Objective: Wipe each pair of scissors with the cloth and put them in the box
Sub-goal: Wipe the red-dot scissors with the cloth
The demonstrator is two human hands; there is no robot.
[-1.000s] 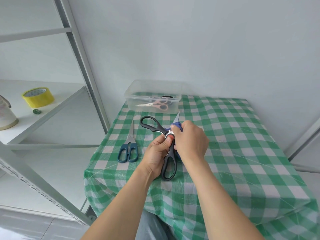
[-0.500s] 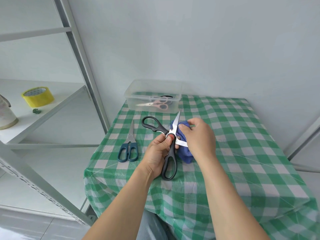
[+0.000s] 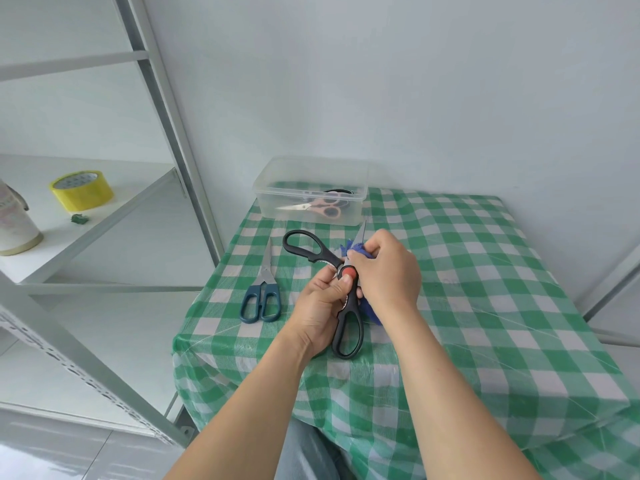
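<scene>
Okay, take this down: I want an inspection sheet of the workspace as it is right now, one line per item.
Surface: table under a green checked cover.
Job's things: black scissors held open over the table; blue cloth on one blade; dark blue scissors lying closed at the left; clear box at the back, holding pink scissors and a dark object.
Clutter: yellow tape roll, small green object and pale container on the shelf.
Grippers: left hand grips the black scissors near the red pivot; right hand pinches the blue cloth.
Cables: nothing seen.
Surroundings: metal rack at left, wall, floor.
</scene>
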